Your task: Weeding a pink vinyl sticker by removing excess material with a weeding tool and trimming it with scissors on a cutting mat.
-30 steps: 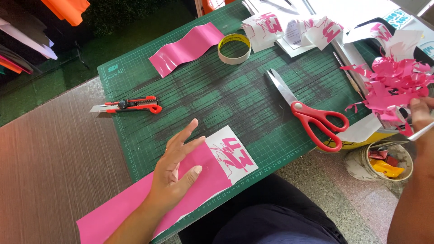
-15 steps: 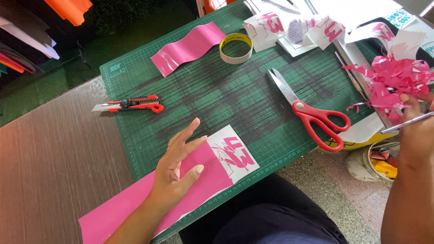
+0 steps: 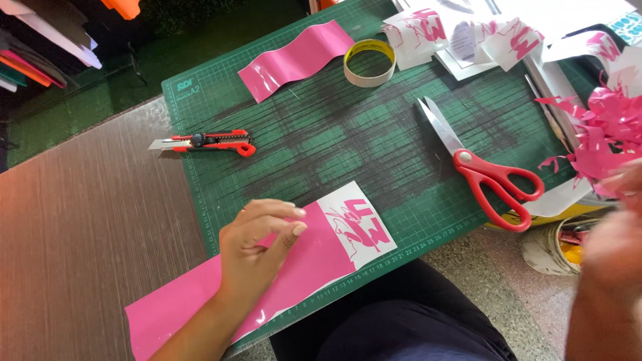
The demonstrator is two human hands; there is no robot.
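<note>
Your left hand (image 3: 257,251) rests on the pink vinyl strip (image 3: 221,301), fingers (image 3: 284,220) curled together and pressing down, apparently pinning the sheet flat so it can't slide. The strip lies across the near edge of the green cutting mat (image 3: 321,144), its white end with a pink cut design (image 3: 361,227) just right of your fingertips. Your right hand (image 3: 612,241) is blurred at the frame's right side, near the pink scraps (image 3: 602,134); cannot tell its fingers. Red scissors (image 3: 485,174) and utility knife (image 3: 204,142) lie apart, untouched, on the mat.
</note>
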